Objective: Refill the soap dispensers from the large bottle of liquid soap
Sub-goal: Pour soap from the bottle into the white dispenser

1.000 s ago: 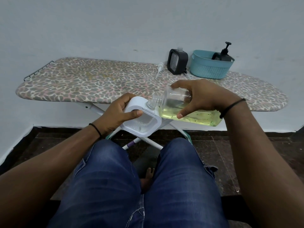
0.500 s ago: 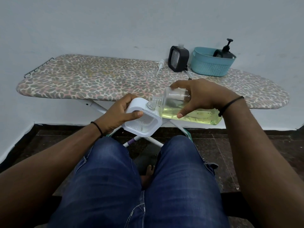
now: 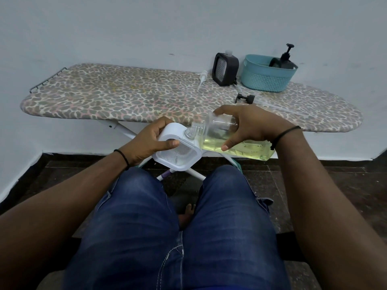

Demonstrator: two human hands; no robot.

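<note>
Right hand (image 3: 253,126) grips soap bottle (image 3: 232,141), long axis near-horizontal, mouth leftward meeting neck of white dispenser (image 3: 178,147) gripped by left hand (image 3: 146,143)

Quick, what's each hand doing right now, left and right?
Left hand: grips the white soap dispenser.
Right hand: grips the tilted clear soap bottle.

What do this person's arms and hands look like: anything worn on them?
Both forearms are bare, no sleeves and no gloves. The left hand has a thin black beaded band at the wrist; the right hand has a thin black cord band.
</note>
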